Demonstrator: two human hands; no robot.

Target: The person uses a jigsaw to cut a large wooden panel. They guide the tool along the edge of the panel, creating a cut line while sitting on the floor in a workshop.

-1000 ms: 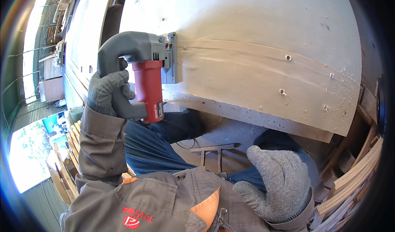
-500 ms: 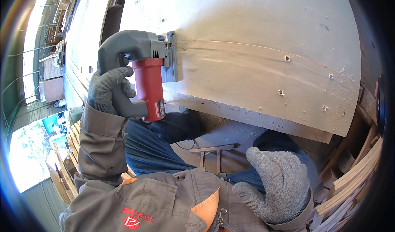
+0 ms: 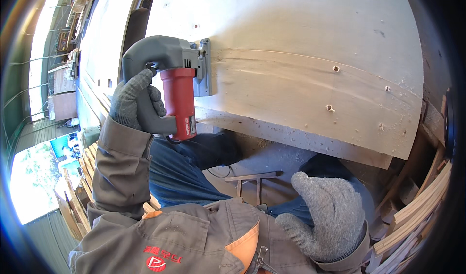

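Note:
My left hand (image 3: 137, 98), in a grey knit glove, is closed round the looped grey handle of a red and grey jigsaw (image 3: 178, 94). One finger reaches up to the trigger inside the loop. The metal base plate (image 3: 204, 67) is at the pale plywood board (image 3: 301, 26); whether it touches is unclear. From there a thin curved line runs right across the board, above several splintered holes. Over my right thigh rests my gloved right hand (image 3: 330, 215), fingers together, thumb apart, with nothing in it.
Under the board's near edge, a small wooden frame (image 3: 257, 177) lies on the floor between my legs. Long wood strips (image 3: 412, 211) are stacked at the right. More planks (image 3: 75, 201) stand at the left, by a bright opening. A second pale panel (image 3: 99, 41) lies beyond a gap.
The jigsaw has shifted slightly right in view, and the board's left edge has shifted right too. A left finger has moved up to the trigger. My right hand is almost unchanged.

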